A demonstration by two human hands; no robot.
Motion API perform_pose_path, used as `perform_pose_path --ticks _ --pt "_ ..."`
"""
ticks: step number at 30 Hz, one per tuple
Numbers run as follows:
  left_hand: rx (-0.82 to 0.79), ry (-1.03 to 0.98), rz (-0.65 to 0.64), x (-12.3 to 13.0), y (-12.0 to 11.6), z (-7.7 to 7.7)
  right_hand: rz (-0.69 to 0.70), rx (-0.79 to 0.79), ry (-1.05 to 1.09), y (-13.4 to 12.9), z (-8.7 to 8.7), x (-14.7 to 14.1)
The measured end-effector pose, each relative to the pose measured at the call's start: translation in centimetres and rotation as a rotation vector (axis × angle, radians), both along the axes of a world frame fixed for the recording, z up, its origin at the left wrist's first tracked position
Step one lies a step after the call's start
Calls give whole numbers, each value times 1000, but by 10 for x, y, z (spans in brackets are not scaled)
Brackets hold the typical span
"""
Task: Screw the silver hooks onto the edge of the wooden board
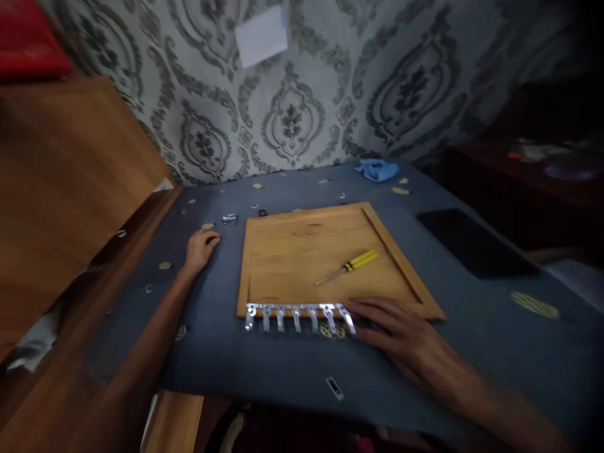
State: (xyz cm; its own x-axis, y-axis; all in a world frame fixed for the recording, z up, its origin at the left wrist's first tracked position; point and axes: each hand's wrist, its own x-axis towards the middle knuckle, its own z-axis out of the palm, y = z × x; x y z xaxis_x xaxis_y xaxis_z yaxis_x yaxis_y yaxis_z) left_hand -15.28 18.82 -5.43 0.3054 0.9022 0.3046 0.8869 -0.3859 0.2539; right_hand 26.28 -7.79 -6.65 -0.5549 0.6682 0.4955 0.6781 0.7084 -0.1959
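Note:
A shiny metal hook rail (296,312) with several hooks lies along the near edge of a framed wooden board (302,251). My right hand (406,336) is at the rail's right end, its fingers and thumb around the last hook. A screwdriver (352,265) with a yellow and black handle rests on the board, its shaft pointing down-left. To the left of the board, my left hand (201,248) is on the table with its fingers drawn together; anything between them is too small to tell. Just beyond it lie small shiny metal pieces (229,218).
A dark, patterned cloth covers the table (217,352). On the right lies a black flat tablet-like object (476,242); a blue cloth (376,169) is at the back. A small black item (263,213) sits behind the board. Wooden furniture (70,189) borders the left side.

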Motion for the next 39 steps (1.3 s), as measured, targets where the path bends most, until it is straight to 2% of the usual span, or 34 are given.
perform_pose_path --ticks 9,16,19,24,28,30,33,39 --pt "-19 -78 -28 5 8 8 -11 -55 -21 -6 9 -4" --pt "21 -163 12 16 -6 19 -4 -57 19 -6 6 -4" --pt "15 -210 -14 30 -20 27 7 -70 17 -7 9 -5" --pt "-77 -231 -209 88 -71 41 -10 -33 19 -7 13 -7" --pt "-273 -197 -576 146 -118 52 -13 -36 15 -7 14 -8" --pt "-363 -160 -710 168 -132 56 -30 -33 14 -7 14 -8" --pt "-480 -141 -825 188 -141 60 -38 -39 26 -7 14 -9" --pt "-636 -71 -890 203 -143 65 -52 -37 33 -7 16 -9"
